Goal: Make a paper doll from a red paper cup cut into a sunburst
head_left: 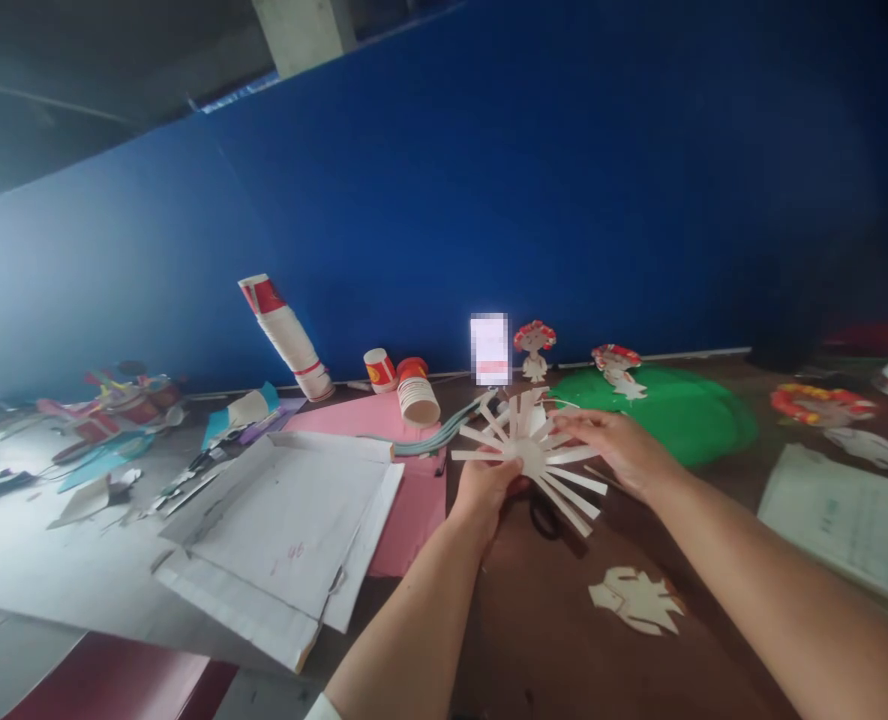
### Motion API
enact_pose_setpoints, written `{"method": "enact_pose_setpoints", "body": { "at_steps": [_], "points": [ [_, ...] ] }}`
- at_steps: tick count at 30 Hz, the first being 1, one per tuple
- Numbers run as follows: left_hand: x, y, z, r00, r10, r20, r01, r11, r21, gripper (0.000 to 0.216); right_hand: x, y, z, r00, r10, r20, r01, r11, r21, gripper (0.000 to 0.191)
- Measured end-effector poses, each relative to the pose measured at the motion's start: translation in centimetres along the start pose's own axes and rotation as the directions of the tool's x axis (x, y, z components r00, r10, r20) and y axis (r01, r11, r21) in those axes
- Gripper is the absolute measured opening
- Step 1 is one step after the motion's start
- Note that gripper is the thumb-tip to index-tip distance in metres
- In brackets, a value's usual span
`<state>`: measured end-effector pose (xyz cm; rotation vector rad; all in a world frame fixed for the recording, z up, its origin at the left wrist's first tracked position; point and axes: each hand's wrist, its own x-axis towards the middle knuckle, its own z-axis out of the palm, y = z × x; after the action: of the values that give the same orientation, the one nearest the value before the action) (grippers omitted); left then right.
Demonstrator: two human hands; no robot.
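Head view. Strip work on a slit paper disc (532,459), held over the brown tabletop (556,640); places read as on a clock w/ the disc at centre, 12 pointing away from us. Our left hand (489,485), at 8, is clamped on the disc, thumb on top nr the hub. Our right hand (615,445), at 3, has its fingertips among the strips on that side; we can't tell if they pinch one or merely touch. Hands apart from each other, linked only via the disc.

Step in hand (our judgement): spreading or bending strips one by one; those we can see radiate mostly straight. Next move, we judge, calls for a firm left grip at the hub, so the right can work a single strip w/o tearing its root or creasing its neighbours.

Surroundings: paper figures w/ red ring-shaped tops at 12 (the upright figure (535,350)), btwn 1 & 2 (the tilted figure (618,368)) and nr 3 (the far-right figure (823,405)). Pale cut-out (639,602) flat at 5, no ring on it. Nested cups (419,400) at 10; white cardboard tray (283,520) btwn 8 & 9. Dark loop (543,520) just below the disc, ID unclear.
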<state>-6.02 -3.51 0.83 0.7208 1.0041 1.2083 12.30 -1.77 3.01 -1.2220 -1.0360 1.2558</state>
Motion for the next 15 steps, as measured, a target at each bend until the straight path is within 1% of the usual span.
{"method": "enact_pose_setpoints", "body": {
  "at_steps": [1,3,9,12,15],
  "points": [
    [-0.06,-0.01,0.0,1.0,-0.002,0.011,0.002,1.0,-0.007,0.028,-0.01,-0.04,-0.03,1.0,0.002,-0.01,-0.002,1.0,-0.005,0.029],
    [-0.15,-0.01,0.03,0.999,-0.015,0.031,0.016,0.999,-0.038,0.029,-0.13,-0.21,-0.03,1.0,0.015,-0.016,-0.015,1.0,0.004,0.023],
    [-0.36,0.0,-0.06,0.989,-0.113,0.098,0.124,0.986,-0.114,0.019,-0.52,-0.84,-0.07,0.996,0.078,0.035,-0.081,0.994,0.078,0.021],
    [-0.53,0.09,-0.07,0.981,-0.13,0.144,0.15,0.98,-0.134,0.013,-0.37,-0.86,-0.25,0.993,0.104,0.055,-0.109,0.99,0.094,0.02],
    [-0.68,0.24,0.0,0.979,-0.133,0.154,0.156,0.977,-0.146,0.014,-0.21,-0.78,-0.36,0.992,0.114,0.054,-0.119,0.988,0.102,0.019]
  ]
}}
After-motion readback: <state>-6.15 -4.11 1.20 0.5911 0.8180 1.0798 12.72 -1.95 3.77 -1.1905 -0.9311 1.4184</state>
